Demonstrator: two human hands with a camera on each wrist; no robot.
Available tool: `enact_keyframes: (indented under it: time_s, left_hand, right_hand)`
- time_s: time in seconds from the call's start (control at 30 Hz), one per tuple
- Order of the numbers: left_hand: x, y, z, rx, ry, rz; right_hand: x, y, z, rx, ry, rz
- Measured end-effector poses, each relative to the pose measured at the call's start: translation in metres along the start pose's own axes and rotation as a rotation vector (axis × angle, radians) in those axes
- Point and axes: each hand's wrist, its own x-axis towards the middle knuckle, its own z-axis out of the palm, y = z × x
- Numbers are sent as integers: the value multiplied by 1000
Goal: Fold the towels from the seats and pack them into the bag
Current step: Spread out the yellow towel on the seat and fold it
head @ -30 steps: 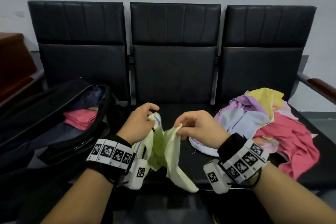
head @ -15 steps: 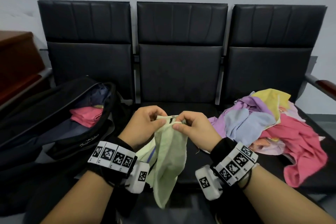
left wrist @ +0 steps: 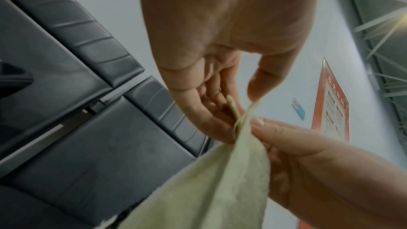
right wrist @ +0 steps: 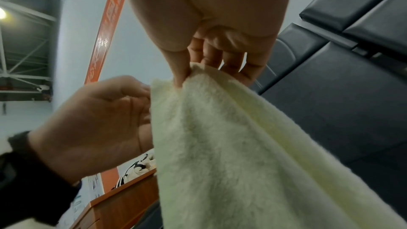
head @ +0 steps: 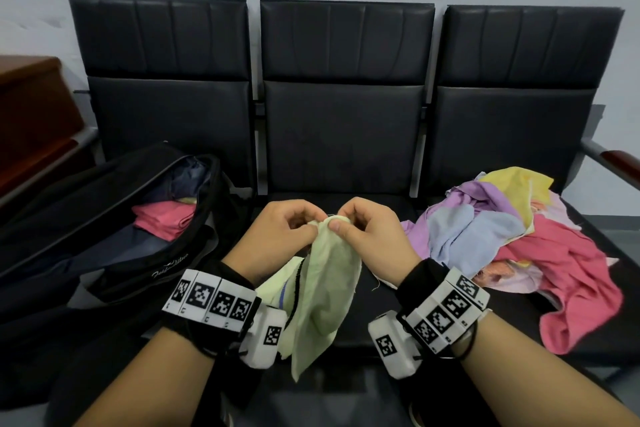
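- Pale green towel (head: 325,291): hangs in mid-air over the front edge of the middle seat (head: 341,208), pinched at its top by both hands. Its long axis runs vertically, from the pinch at 12 o'clock down to a loose tail at 6 o'clock.
- Left hand (head: 277,239): at 9 o'clock of the towel's top; thumb and fingers curled, pinching the upper edge. The left wrist view shows the cloth caught between thumb tip and fingers.
- Right hand (head: 372,237): at 3 o'clock of the towel's top, fingertips almost touching those of the left; it too pinches the upper edge between thumb and forefinger, as the right wrist view confirms.
- Pose: both wrists raised, palms turned inward toward each other, forearms converging from 7 and 5 o'clock. Neither hand is nearer the cloth; both grasp it at one point.
- Governing relation: the two held corners lie together at the top, so the towel hangs doubled. Judged from this, the fold is half made, and the next move would depend on laying or halving the hanging length.
- Bag (head: 114,218): open on the left seat, at 9 o'clock of the hands, nearer the left hand; a folded pink towel (head: 162,220) lies inside.
- Unfolded towel heap (head: 519,243): on the right seat, at 3 o'clock, nearer the right hand; much of the task appears to remain.
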Motion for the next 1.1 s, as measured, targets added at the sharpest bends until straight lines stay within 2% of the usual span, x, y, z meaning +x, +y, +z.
enact_keyframes:
  time_s: [0.27,0.37,0.5,0.6,0.77,0.9,1.0,1.1]
  left_hand:
    - [-1,2,-1,267,-8,48]
    - [0,0,0,310,-25,57]
    - [1,-3,0,368,26,82]
    - [0,-3,-1,357,48,142]
    - [2,2,-14,314,241,279]
    - [3,10,-30,217,445,335]
    - [4,11,-47,165,574,337]
    - [3,7,-62,185,623,311]
  right_hand:
    - [-1,-1,2,-109,-36,-2]
    - [-2,0,1,-118,-38,15]
    - [-2,-2,1,-114,-50,17]
    - [-2,-1,1,-98,-112,0]
    - [-8,36,-3,-246,-360,72]
    - [-21,81,-10,-579,-455,152]
    - [-28,99,-18,-874,-517,78]
    - [-28,100,-30,-953,-492,-93]
